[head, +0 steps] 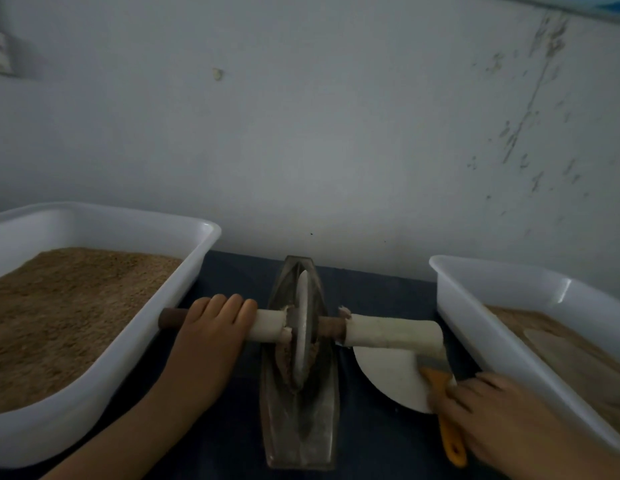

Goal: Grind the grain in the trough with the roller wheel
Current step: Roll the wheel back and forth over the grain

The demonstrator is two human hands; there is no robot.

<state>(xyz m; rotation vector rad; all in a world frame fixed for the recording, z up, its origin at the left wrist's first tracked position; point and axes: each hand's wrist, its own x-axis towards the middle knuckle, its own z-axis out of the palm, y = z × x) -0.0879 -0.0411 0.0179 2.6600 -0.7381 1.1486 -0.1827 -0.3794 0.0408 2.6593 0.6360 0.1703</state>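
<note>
A narrow boat-shaped metal trough [299, 441] lies lengthwise on the dark table in the middle of the head view. A metal roller wheel [304, 327] stands upright in it, with brown ground grain [285, 358] beside its rim. A wooden axle wrapped in white cloth runs through the wheel. My left hand [215, 327] grips the left handle [267, 323]. The right handle [391, 332] is free. My right hand [488, 414] lies lower right on an orange-handled scraper [447, 427] next to a white plate [391, 375].
A white tub [135, 358] full of brown grain stands at the left. Another white tub [492, 337] with ground grain and a flat pale piece stands at the right. A pale wall rises right behind the table.
</note>
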